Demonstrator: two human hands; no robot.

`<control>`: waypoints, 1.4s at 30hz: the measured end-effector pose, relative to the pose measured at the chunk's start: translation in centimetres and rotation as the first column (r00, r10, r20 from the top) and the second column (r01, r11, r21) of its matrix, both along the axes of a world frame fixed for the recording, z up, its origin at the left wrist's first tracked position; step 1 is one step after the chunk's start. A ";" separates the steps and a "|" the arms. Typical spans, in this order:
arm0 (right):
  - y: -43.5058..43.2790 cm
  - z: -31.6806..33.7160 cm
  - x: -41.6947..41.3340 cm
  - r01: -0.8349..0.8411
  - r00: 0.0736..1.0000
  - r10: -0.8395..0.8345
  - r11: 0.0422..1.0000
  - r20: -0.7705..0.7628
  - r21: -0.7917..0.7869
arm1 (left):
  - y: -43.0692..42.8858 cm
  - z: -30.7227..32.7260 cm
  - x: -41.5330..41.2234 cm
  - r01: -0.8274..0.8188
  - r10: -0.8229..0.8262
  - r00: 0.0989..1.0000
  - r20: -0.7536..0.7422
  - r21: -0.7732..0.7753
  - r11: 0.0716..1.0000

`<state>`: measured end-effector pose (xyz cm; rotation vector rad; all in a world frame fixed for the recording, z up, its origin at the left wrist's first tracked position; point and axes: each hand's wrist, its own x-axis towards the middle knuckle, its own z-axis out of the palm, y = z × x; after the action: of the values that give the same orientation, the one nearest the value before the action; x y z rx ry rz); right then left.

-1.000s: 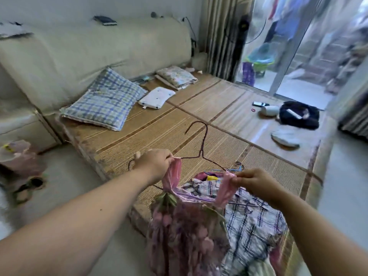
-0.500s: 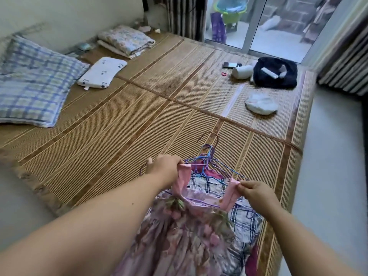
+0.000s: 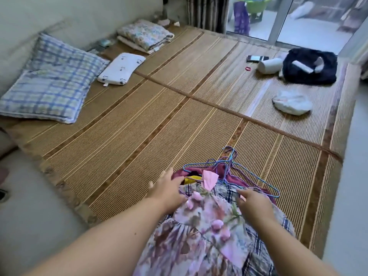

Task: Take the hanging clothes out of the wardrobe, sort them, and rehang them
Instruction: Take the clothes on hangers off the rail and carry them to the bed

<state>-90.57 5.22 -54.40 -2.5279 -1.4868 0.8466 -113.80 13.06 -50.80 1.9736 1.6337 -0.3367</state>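
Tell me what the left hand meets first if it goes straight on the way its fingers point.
Likely the maroon garment under the wire hangers; the left hand looks almost on it, though depth is unclear.

Soft daylight comes in through the glass door [image 3: 310,16] ahead on my right and pales the bamboo mat [image 3: 139,136] nearest it; shadows are faint. The wide lens bends the edges, and the far corners look slightly smeared.

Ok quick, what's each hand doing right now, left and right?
Left hand: open, at the floral dress.
Right hand: curled on the dress; grip cannot be told.
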 end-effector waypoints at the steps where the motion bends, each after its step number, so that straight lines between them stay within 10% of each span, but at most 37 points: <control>1: 0.4 1.0 -1.9 -0.074 0.997 0.074 0.997 -0.011 0.023 | -0.5 0.8 -1.3 -0.028 0.028 1.000 -0.004 0.003 1.000; 11: 4.7 17.3 -29.1 -0.620 0.669 0.741 0.600 -0.058 0.506 | -5.9 17.6 -20.3 -0.278 0.291 0.957 0.010 0.339 0.899; 23: -8.1 36.0 -64.6 -0.671 0.067 0.989 -0.051 0.129 0.739 | -29.9 38.9 -50.2 -0.546 0.794 0.608 0.009 0.731 0.410; 32: -20.8 47.5 -79.3 -0.441 -0.268 0.937 -0.325 0.223 0.837 | -43.9 51.6 -55.5 -0.319 0.941 0.333 0.053 0.946 0.060; 42: -24.1 59.0 -89.1 -0.219 -0.425 0.869 -0.371 0.254 0.902 | -50.2 61.4 -55.3 0.210 0.996 0.001 -0.090 0.974 0.087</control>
<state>-179.72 -18.93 4.61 0.4760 -2.2798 0.7686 -169.11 -37.15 10.61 0.8497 4.2247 -0.2029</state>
